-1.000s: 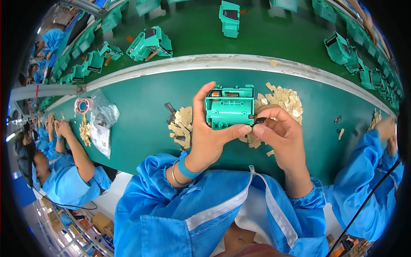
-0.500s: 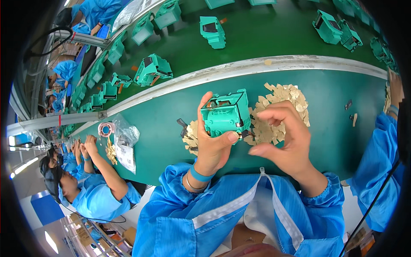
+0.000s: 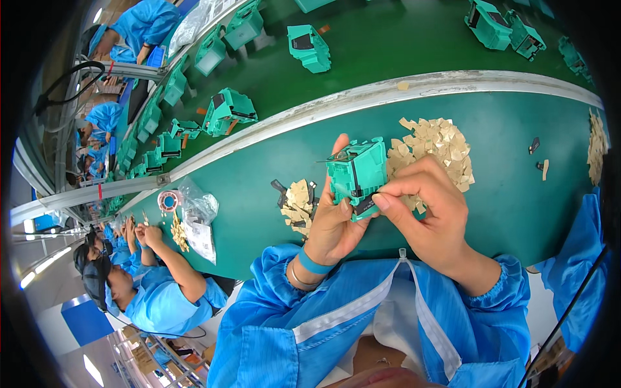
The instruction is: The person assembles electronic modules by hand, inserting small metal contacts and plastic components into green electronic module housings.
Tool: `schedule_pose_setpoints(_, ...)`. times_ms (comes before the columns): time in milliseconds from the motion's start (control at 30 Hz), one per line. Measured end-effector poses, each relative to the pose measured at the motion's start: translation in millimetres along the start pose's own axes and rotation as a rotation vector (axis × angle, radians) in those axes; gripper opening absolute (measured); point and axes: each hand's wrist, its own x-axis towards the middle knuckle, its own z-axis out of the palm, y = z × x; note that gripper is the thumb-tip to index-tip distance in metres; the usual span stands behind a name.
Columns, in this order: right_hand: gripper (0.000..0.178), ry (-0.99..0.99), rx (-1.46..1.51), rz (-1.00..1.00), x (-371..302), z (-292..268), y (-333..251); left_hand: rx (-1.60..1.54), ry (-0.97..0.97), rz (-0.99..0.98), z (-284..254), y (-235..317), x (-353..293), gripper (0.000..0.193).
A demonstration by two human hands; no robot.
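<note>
My left hand (image 3: pixel 331 236) is wrapped round a green plastic housing (image 3: pixel 372 167), thumb on its near side, holding it tilted above the table. A dark band runs down the housing and a clear edge shows at its top. At its lower corner sits a small black strip (image 3: pixel 365 205). My right hand (image 3: pixel 435 213) is closed in a pinch, thumb and forefinger together at the right end of that strip. Behind the right hand lies a heap of tan paper pieces (image 3: pixel 446 145); a smaller tan pile (image 3: pixel 299 204) with black bits is left of the housing.
Beyond a pale metal rail (image 3: pixel 297 119), several green housings stand on a dark green belt (image 3: pixel 381 48). A clear plastic bag (image 3: pixel 197 210) and a tape roll (image 3: pixel 169 201) lie at left. Small black parts (image 3: pixel 534 145) are at right. Co-workers (image 3: pixel 145 284) sit along the left.
My right hand has come in from an open curve to a pinch at the housing's lower corner. My left hand has turned the housing and shifted it slightly right.
</note>
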Motion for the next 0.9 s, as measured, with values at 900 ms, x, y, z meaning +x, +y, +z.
schedule_pose_setpoints(900,0.017,0.014,-0.146,-0.167,2.9,-11.9,7.0,-0.040,-0.047,-0.042,0.0,-9.8,6.8,0.100)
